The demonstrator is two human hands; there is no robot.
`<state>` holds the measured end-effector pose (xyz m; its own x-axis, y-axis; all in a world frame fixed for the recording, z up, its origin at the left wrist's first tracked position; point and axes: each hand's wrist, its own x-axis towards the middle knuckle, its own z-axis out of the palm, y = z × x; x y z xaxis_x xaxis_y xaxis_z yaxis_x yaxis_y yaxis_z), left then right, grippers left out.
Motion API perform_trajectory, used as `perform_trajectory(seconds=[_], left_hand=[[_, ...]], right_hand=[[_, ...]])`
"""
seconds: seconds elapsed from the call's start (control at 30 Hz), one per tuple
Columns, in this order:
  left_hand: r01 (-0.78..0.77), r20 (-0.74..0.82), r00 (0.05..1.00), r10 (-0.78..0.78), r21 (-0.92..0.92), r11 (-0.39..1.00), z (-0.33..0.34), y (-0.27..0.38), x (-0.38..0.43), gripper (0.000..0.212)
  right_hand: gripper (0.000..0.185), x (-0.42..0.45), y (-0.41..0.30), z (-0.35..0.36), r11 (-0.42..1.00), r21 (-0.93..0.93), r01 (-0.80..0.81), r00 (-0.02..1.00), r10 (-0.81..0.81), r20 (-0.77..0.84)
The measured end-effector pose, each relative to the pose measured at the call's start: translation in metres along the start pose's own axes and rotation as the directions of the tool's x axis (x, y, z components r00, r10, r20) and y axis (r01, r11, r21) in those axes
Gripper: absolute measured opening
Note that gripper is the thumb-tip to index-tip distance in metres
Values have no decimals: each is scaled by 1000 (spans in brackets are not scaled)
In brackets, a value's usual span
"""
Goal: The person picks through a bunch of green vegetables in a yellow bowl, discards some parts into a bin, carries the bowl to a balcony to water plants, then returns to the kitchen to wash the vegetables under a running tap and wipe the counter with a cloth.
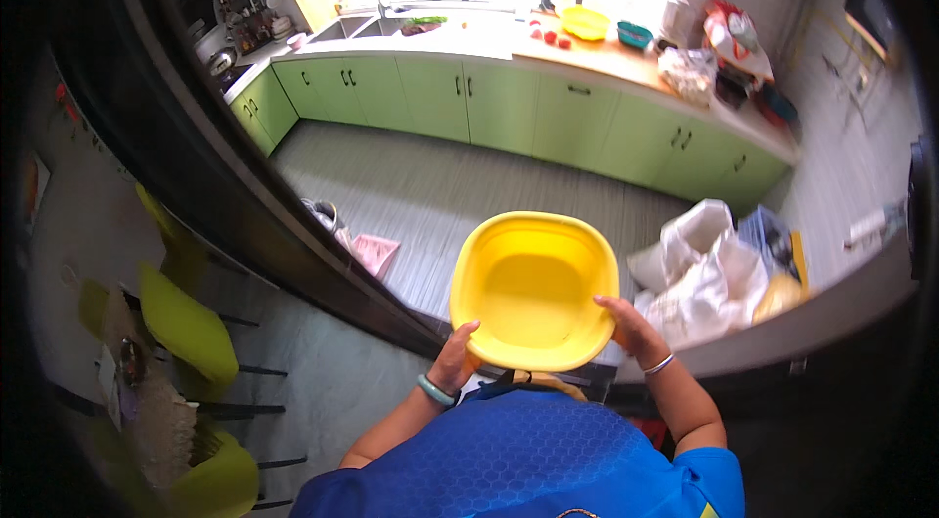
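Observation:
In front of my body I carry a yellow plastic basin that looks empty, its opening facing up towards me. My left hand grips its lower left rim, thumb over the edge. On the right side, my right hand holds the rim with its thumb inside. The fingers of both hands are mostly hidden under the basin. Across the kitchen, a yellow basket, a teal basket and red tomatoes rest on the counter.
A doorway frame runs along my left, with green chairs beyond it. White sacks and a blue crate stand on the floor at right. A pink dustpan lies at left. Green cabinets line the far side.

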<state>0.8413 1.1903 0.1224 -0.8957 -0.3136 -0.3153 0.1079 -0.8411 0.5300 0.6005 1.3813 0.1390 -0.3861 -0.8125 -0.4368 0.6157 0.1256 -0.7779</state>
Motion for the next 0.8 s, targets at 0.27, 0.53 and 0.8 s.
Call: perform_trajectory(seconds=[0.27, 0.53, 0.8], left_hand=[[-265, -296, 933, 203, -186, 946, -9, 108, 133, 45], [-568, -519, 752, 407, -195, 800, -53, 224, 245, 46], [-545, -506, 729, 460, -23, 838, -102, 395, 383, 45]], right_hand=[[44, 236, -135, 42, 970, -228, -79, 949, 144, 280], [45, 480, -209, 134, 868, -476, -139, 827, 366, 426], [41, 673, -297, 192, 879, -459, -130, 842, 342, 417]])
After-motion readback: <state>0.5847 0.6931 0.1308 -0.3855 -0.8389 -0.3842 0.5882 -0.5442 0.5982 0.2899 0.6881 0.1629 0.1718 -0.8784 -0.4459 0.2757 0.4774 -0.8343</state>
